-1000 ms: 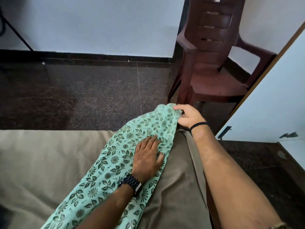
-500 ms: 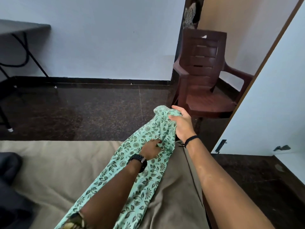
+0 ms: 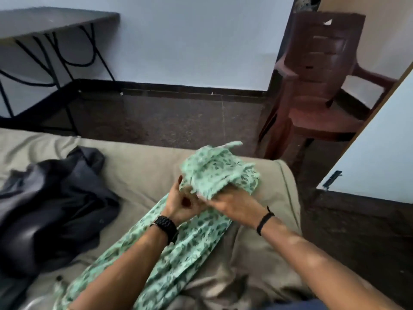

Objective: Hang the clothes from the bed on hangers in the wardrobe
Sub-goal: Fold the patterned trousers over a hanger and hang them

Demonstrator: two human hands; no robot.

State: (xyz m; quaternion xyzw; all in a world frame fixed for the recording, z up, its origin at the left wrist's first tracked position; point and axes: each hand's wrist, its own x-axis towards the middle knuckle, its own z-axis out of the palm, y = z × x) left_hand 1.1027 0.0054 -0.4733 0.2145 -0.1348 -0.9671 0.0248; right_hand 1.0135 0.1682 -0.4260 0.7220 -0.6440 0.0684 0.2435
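A mint-green garment [image 3: 214,173] with a dark leaf print stretches along the beige bed [image 3: 138,166], its far end bunched up and lifted off the mattress. My left hand [image 3: 181,202], with a black watch on the wrist, grips the bunched cloth from the left. My right hand [image 3: 232,202], with a black band on the wrist, holds the same bunch from below on the right. The rest of the garment trails back under my left forearm. A dark grey heap of clothes [image 3: 53,202] lies on the bed at the left.
A brown plastic chair [image 3: 324,86] stands beyond the bed's far right corner. A black metal-legged table [image 3: 53,21] is at the back left against the white wall. A pale door panel [image 3: 380,148] with a latch stands at the right. Dark stone floor lies between bed and wall.
Both hands have gathered the garment's far end into a bunch and pulled it back over the bed. The view has swung left and up, revealing the dark clothes and the table.
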